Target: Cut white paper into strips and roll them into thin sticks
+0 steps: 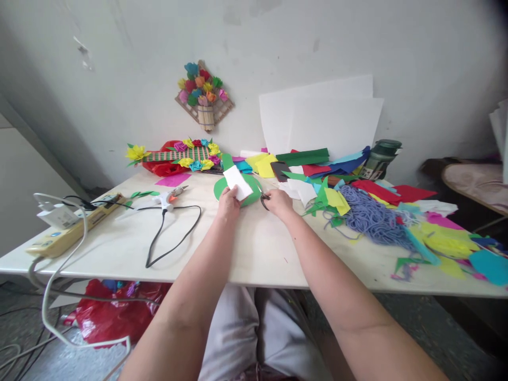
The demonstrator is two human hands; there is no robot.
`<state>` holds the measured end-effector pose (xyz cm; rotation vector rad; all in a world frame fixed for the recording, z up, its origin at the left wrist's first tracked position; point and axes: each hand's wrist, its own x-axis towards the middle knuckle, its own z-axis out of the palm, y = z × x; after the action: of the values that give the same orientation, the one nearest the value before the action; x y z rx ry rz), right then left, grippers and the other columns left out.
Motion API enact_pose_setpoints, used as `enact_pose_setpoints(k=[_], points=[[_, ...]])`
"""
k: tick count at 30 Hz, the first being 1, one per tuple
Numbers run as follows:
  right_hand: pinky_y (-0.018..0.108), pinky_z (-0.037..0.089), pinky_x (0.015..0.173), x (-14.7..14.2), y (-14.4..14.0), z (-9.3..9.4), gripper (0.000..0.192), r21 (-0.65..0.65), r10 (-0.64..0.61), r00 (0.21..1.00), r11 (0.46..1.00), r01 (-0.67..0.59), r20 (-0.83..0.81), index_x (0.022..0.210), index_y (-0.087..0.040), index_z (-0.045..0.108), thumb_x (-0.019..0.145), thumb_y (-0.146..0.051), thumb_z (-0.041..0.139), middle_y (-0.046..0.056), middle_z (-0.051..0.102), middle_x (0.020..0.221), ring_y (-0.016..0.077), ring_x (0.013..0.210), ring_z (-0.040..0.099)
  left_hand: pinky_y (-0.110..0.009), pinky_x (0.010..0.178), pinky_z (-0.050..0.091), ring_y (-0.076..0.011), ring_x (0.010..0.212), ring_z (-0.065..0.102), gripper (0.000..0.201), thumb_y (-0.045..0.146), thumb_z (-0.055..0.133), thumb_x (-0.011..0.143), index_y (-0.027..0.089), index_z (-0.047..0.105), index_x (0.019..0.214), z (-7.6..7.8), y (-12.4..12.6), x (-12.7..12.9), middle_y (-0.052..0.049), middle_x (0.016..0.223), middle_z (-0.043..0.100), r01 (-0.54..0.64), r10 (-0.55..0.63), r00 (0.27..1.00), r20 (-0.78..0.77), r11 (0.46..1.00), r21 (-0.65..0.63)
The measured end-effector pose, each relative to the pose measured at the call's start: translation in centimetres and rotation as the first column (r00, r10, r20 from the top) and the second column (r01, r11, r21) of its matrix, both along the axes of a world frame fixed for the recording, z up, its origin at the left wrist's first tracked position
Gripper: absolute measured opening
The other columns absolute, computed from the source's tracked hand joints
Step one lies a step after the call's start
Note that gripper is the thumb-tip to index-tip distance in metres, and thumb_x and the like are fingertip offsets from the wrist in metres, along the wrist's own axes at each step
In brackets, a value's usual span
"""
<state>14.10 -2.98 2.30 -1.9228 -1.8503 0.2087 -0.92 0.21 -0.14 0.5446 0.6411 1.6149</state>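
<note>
A folded piece of white paper (pixel 238 182) is pinched in my left hand (pixel 229 203), near the middle of the table. Beneath it shows a round green piece (pixel 251 197) with a narrow strip running up behind the paper. My right hand (pixel 279 203) grips a pair of dark-handled scissors (pixel 263 199), the tips pointing up and left beside the white paper. Whether the blades touch the paper, I cannot tell. Crumpled white paper (pixel 299 189) lies just right of my right hand.
On the left are a white glue gun (pixel 164 201) with a looped black cord and a power strip (pixel 75 227). Bluish yarn (pixel 373 217) and coloured paper scraps cover the right side. A flower-trimmed guitar-like craft (pixel 178 155) and a dark green bottle (pixel 381 159) stand at the back.
</note>
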Motion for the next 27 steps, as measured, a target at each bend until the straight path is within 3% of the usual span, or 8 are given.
enact_pose_setpoints(k=[2, 5, 9, 13, 18, 27], points=[[0.026, 0.047, 0.061, 0.1, 0.4, -0.2, 0.023, -0.033, 0.006, 0.980, 0.999, -0.013, -0.200, 0.092, -0.021, 0.069, 0.078, -0.033, 0.055, 0.005, 0.071, 0.077, 0.0188, 0.072, 0.067, -0.033, 0.080, 0.055, -0.0157, 0.076, 0.067, 0.013, 0.009, 0.063, 0.074, 0.016, 0.056, 0.083, 0.0, 0.0, 0.0, -0.001, 0.073, 0.068, 0.008, -0.008, 1.000, 0.007, 1.000, 0.009], [0.021, 0.042, 0.048, 0.0, 0.6, -0.3, 0.022, -0.075, 0.034, 0.863, 0.994, -0.084, -0.504, 0.091, -0.018, 0.066, 0.077, -0.033, 0.061, 0.002, 0.067, 0.067, 0.0109, 0.049, 0.059, -0.033, 0.081, 0.055, -0.0168, 0.079, 0.067, 0.013, 0.009, 0.064, 0.074, 0.016, 0.057, 0.084, 0.0, 0.1, 0.1, -0.001, 0.073, 0.068, 0.005, -0.005, 1.000, 0.021, 1.000, 0.017], [0.017, 0.034, 0.039, -0.2, 0.0, 0.1, 0.030, -0.021, 0.099, 0.700, 0.987, -0.160, -0.708, 0.091, -0.015, 0.060, 0.073, -0.037, 0.068, 0.000, 0.062, 0.064, 0.0052, 0.042, 0.050, -0.034, 0.084, 0.054, -0.0154, 0.077, 0.067, 0.011, 0.008, 0.062, 0.075, 0.015, 0.057, 0.082, -0.1, 0.1, 0.3, -0.001, 0.073, 0.068, -0.013, 0.013, 1.000, 0.019, 1.000, 0.020], [0.016, 0.029, 0.035, 0.1, -0.3, 0.3, 0.037, -0.044, 0.139, 0.670, 0.968, -0.248, -0.729, 0.089, -0.016, 0.057, 0.072, -0.046, 0.068, -0.001, 0.060, 0.063, 0.0049, 0.042, 0.049, -0.033, 0.085, 0.053, -0.0145, 0.074, 0.067, 0.011, 0.008, 0.064, 0.073, 0.014, 0.058, 0.081, 0.1, 0.0, 0.3, -0.002, 0.073, 0.068, -0.017, 0.017, 1.000, 0.009, 0.999, 0.032], [0.016, 0.031, 0.035, 0.7, 0.0, 0.1, 0.037, -0.047, 0.206, 0.644, 0.934, -0.354, -0.737, 0.086, -0.017, 0.052, 0.075, -0.050, 0.064, -0.001, 0.060, 0.065, 0.0056, 0.044, 0.051, -0.030, 0.084, 0.053, -0.0130, 0.073, 0.067, 0.007, 0.010, 0.064, 0.075, 0.014, 0.060, 0.079, 0.3, -0.1, 0.2, -0.002, 0.072, 0.068, -0.001, 0.000, 1.000, 0.018, 0.999, 0.034], [0.016, 0.035, 0.038, 0.9, -0.5, 0.3, 0.038, -0.070, 0.299, 0.701, 0.893, -0.445, -0.647, 0.090, -0.018, 0.052, 0.073, -0.050, 0.064, -0.002, 0.059, 0.067, 0.0067, 0.048, 0.053, -0.029, 0.084, 0.053, -0.0148, 0.083, 0.067, 0.008, 0.011, 0.064, 0.076, 0.015, 0.059, 0.081, 0.1, 0.1, -0.1, -0.002, 0.081, 0.069, -0.003, 0.001, 0.999, 0.040, 0.999, 0.040]])
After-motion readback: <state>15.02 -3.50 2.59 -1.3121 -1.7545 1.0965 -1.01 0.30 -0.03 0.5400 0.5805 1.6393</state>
